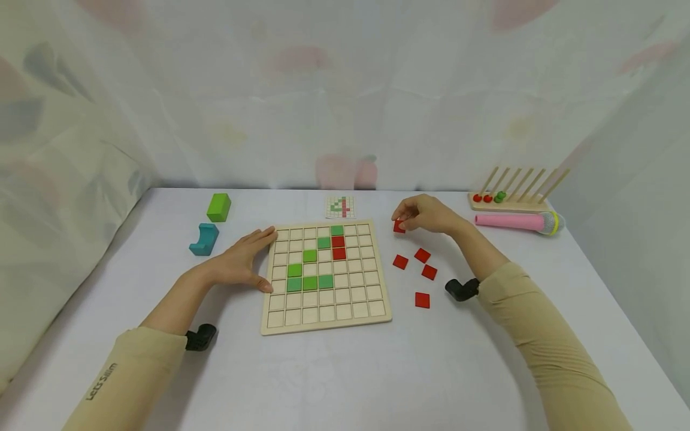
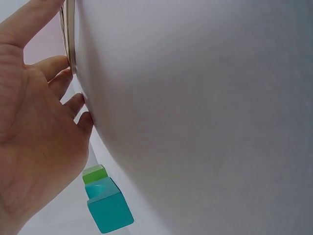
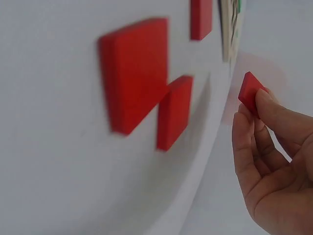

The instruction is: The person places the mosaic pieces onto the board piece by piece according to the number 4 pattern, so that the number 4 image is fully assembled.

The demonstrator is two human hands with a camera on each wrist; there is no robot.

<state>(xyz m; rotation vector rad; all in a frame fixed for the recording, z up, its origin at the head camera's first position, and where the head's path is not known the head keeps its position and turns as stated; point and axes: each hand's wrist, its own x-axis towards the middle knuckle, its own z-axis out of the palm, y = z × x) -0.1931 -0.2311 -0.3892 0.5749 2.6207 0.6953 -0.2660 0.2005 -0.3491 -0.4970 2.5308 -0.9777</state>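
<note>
A wooden grid board (image 1: 302,315) lies on the table, with several green tiles (image 1: 309,255) and two red tiles (image 1: 338,253) set in its squares. My left hand (image 1: 237,261) rests against the board's left edge, thumb and fingers spread and nearly straight. To the right of the board, my right hand (image 1: 428,214) pinches a red tile (image 3: 251,93) between thumb and fingers. Several loose red tiles (image 1: 401,261) lie on the table below that hand. Behind the board is a small pattern card (image 1: 340,207) showing a grid with green and red squares.
At the left stand a green block (image 1: 218,208) and a teal block with a curved notch (image 1: 205,239). A pink toy microphone (image 1: 512,222) lies at the right, in front of a wooden peg rack (image 1: 509,205) holding red and green beads. A patterned curtain (image 1: 345,108) hangs behind.
</note>
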